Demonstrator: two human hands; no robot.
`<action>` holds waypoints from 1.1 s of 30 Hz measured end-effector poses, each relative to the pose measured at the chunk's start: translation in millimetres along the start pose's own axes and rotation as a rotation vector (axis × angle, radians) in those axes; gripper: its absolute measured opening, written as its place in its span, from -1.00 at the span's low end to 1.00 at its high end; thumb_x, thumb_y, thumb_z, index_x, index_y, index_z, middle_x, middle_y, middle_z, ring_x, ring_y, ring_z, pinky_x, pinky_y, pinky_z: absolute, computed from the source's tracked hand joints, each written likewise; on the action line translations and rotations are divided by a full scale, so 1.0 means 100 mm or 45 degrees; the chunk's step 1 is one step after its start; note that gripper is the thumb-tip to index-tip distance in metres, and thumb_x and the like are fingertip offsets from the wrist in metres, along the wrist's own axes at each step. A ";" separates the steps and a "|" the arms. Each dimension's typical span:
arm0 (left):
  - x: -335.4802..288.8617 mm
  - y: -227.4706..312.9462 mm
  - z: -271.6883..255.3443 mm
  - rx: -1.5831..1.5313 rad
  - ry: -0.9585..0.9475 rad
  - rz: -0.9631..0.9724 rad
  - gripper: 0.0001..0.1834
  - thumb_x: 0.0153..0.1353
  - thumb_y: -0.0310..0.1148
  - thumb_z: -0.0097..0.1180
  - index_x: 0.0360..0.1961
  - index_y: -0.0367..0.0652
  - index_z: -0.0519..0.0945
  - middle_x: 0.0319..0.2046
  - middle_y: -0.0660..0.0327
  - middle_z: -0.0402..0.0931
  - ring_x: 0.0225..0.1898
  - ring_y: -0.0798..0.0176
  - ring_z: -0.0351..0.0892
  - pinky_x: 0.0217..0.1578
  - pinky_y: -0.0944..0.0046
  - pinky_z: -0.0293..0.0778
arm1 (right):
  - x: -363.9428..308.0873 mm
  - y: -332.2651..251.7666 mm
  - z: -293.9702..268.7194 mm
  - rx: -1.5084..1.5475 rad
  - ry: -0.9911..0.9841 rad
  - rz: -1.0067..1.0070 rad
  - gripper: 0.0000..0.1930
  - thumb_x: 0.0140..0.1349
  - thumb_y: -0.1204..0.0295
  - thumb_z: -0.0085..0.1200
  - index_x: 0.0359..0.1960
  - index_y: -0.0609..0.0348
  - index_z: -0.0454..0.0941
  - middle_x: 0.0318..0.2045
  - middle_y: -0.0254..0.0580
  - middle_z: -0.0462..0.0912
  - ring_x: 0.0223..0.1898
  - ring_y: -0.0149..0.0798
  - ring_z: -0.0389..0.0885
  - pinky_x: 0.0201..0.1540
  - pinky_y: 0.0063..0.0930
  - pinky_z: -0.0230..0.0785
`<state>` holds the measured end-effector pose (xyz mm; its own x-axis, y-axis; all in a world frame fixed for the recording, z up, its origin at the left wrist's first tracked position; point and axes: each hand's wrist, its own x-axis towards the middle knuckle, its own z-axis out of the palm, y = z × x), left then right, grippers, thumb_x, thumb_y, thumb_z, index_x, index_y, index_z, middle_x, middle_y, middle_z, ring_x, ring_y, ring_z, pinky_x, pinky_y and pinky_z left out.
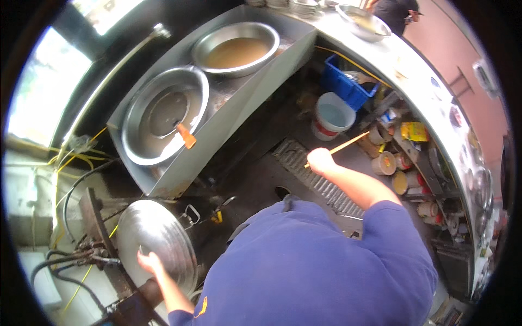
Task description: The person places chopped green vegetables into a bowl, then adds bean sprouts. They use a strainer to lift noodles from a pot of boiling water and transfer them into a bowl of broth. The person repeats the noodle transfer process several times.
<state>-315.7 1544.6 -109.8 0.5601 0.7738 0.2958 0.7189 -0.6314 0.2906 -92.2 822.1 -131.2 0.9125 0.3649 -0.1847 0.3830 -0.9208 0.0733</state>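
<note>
My left hand (pixel 150 264) is closed at the middle of a large round metal lid (pixel 176 236), seemingly on its small handle, which the fingers mostly hide. The lid stands tilted over dark equipment at the lower left. Out to the right, my right hand (pixel 322 161) is wrapped round a long thin wooden stick (pixel 350 143). The stick points up and right, toward the shelves, with a short end showing below the fist.
Two steel basins (pixel 202 103) (pixel 272 41) with murky liquid sit in a metal counter; an orange handle (pixel 186 137) leans out of the nearer one. A white bucket (pixel 331 117), blue crate (pixel 348 87) and several tubs (pixel 385 163) line the right. Hoses (pixel 73 261) run at left. Another person (pixel 392 13) stands far off.
</note>
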 end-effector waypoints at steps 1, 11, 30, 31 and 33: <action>-0.10 0.28 -0.07 -0.171 0.072 0.134 -0.47 -0.02 -0.53 0.04 0.07 -0.37 0.52 0.00 -0.17 0.54 0.08 -0.15 0.51 0.18 0.00 0.38 | 0.16 -0.16 -0.17 0.021 0.051 -0.039 -0.86 -0.04 0.35 0.17 -0.60 0.12 0.69 -0.53 -0.04 0.69 -0.43 0.00 0.69 -0.34 -0.14 0.53; -1.40 2.94 -0.50 -1.138 -1.142 0.461 -0.75 0.35 -0.29 0.13 -0.06 -0.20 0.64 -0.23 0.20 0.65 -0.20 0.40 0.59 -0.11 0.37 0.49 | 0.57 -2.22 -0.99 0.583 0.510 -0.681 -0.94 0.03 0.36 0.15 -0.55 -0.03 0.60 -0.55 -0.24 0.61 -0.43 -0.14 0.63 -0.35 -0.26 0.48; -1.98 2.84 -0.48 -1.243 -1.242 0.003 -0.85 0.27 -0.44 0.23 -0.19 -0.28 0.64 -0.38 0.36 0.60 -0.36 0.54 0.48 -0.26 0.47 0.44 | 0.46 -2.31 -0.86 0.596 0.331 -0.954 -0.90 -0.07 0.38 0.19 -0.50 0.09 0.62 -0.47 -0.12 0.66 -0.38 -0.10 0.66 -0.30 -0.25 0.50; -1.99 2.83 -0.50 -1.274 -1.210 0.015 -0.84 0.28 -0.44 0.22 -0.16 -0.26 0.64 -0.38 0.38 0.58 -0.37 0.56 0.45 -0.29 0.49 0.41 | 0.46 -2.32 -0.86 0.610 0.334 -0.958 -0.90 -0.07 0.38 0.19 -0.50 0.09 0.62 -0.47 -0.12 0.66 -0.38 -0.10 0.66 -0.30 -0.26 0.50; -2.02 2.82 -0.54 -1.306 -1.170 0.001 -0.82 0.29 -0.43 0.21 -0.11 -0.24 0.64 -0.38 0.42 0.56 -0.40 0.59 0.40 -0.36 0.52 0.35 | 0.46 -2.32 -0.87 0.613 0.336 -0.965 -0.90 -0.06 0.38 0.19 -0.49 0.09 0.62 -0.47 -0.13 0.66 -0.38 -0.10 0.66 -0.29 -0.26 0.50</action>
<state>-248.2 1207.6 -38.5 0.9170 0.2743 -0.2896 0.3206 -0.0746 0.9443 -126.7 1064.8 -71.2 0.4695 0.8561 0.2159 0.8422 -0.3608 -0.4006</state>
